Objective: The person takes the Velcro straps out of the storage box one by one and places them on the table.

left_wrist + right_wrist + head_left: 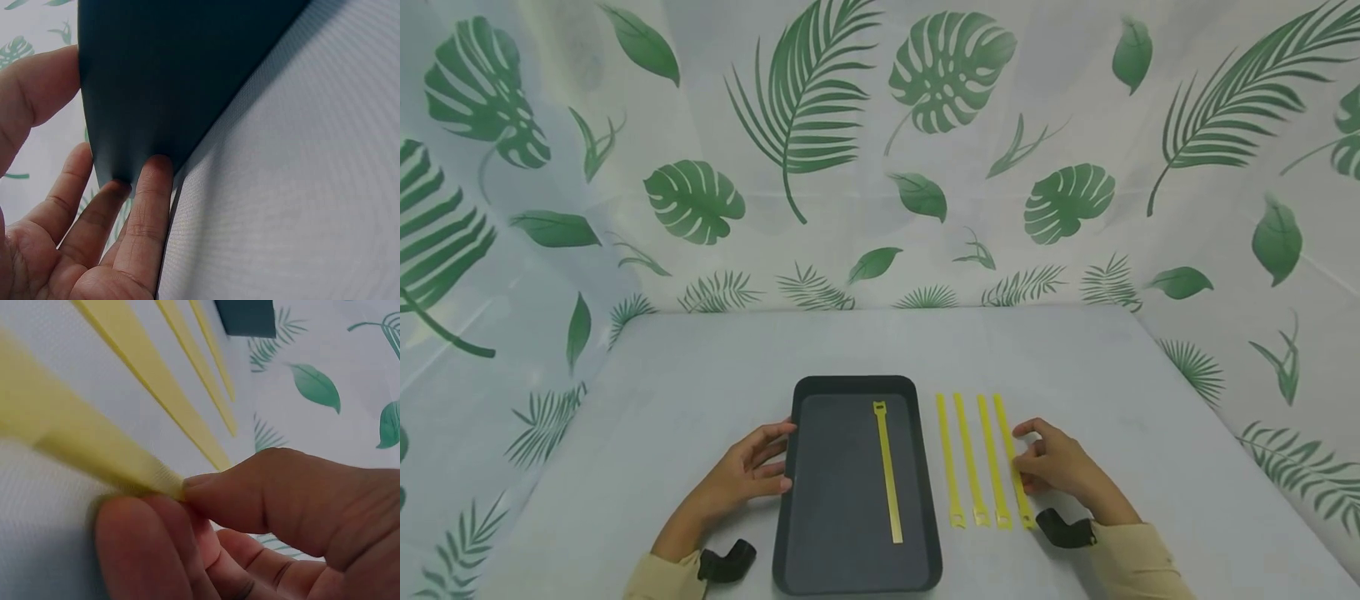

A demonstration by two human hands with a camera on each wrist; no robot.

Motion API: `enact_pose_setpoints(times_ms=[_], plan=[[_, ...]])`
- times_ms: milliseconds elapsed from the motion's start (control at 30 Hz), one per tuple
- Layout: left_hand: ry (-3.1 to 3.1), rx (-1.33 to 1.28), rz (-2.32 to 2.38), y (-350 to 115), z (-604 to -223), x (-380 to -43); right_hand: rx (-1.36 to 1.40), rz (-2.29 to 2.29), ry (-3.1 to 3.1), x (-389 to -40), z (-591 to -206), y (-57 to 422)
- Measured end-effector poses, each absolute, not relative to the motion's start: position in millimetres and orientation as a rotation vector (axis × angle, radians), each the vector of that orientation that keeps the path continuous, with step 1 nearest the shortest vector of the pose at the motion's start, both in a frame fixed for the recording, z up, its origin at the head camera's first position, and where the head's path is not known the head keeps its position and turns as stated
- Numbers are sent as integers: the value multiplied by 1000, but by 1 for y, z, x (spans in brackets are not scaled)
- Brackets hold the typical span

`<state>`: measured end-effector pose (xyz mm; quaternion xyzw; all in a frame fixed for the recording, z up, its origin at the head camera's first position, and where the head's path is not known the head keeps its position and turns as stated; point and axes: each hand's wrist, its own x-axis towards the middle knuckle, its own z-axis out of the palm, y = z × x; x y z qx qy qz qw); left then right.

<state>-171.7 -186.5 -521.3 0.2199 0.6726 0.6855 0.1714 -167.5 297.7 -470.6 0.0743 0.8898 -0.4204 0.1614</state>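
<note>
A dark grey tray [831, 492] lies on the white table. My left hand [743, 471] touches its left side with fingers nearly straight; in the left wrist view, fingertips [157, 172] rest against the tray wall [156, 75]. One yellow cable strap [887, 475] with a slotted head at its far end lies lengthwise inside, right of centre. Several more lie in a row right of the tray, slotted heads toward me. My right hand [1058, 463] pinches the edge of the rightmost yellow cable strap [1004, 427] between thumb and index finger, seen closely in the right wrist view [144, 465].
Left of the held one lie other yellow straps [988, 450], side by side with narrow gaps. Black wrist cameras [727, 561] sit on both wrists. A leaf-printed white cloth [850, 167] hangs behind the table and at its sides.
</note>
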Motion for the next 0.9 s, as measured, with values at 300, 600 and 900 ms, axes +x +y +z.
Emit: enact_pose_setpoints(times_ms=[300,600,900], plan=[[1898,630,1955,-189,-520,-174,46,-933,2696,-170,-452,296],[1887,626,1963,-189,-522,-175,-296,-1065,2742,-170,-427,270],[1844,618,1973,-189,-524,-174,-548,-1055,2691,-179,-415,245]])
